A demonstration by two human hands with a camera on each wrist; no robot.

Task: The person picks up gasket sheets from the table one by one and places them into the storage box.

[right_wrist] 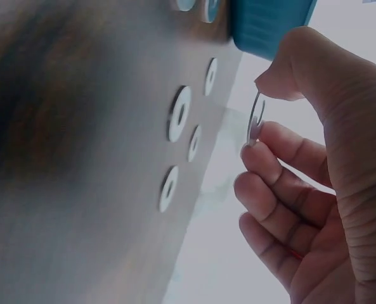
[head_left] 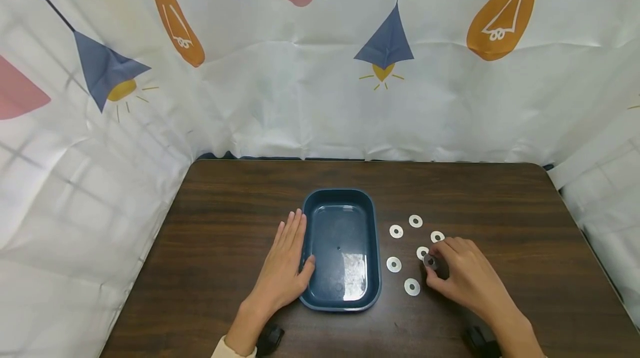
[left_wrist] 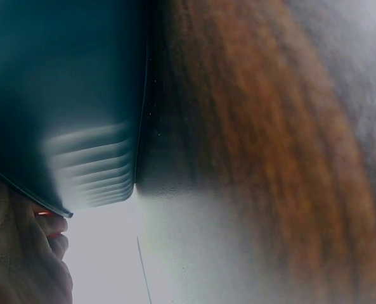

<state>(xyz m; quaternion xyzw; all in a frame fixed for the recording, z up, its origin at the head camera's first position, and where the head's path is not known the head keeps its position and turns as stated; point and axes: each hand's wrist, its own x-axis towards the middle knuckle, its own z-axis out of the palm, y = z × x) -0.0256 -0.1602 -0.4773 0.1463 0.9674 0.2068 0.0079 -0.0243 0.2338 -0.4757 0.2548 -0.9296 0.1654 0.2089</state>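
Observation:
My right hand [head_left: 462, 272] pinches a flat metal washer [right_wrist: 255, 119] between thumb and fingertips, held on edge above the table in the right wrist view. Below and around it, several more washers [head_left: 412, 287] lie flat on the wood, to the right of a blue plastic tray [head_left: 309, 305]. Along the tray's left side rests my left hand [head_left: 282, 269], its fingers straight against the rim and the thumb over the edge. In the left wrist view, the ribbed outer wall of the tray [left_wrist: 92, 158] fills the upper left, with part of the left hand below.
The dark wooden table [head_left: 225, 224] ends at a white curtain [head_left: 310, 102] printed with lamps and bulbs. The same cloth hangs at both sides. Black wrist straps show at each wrist.

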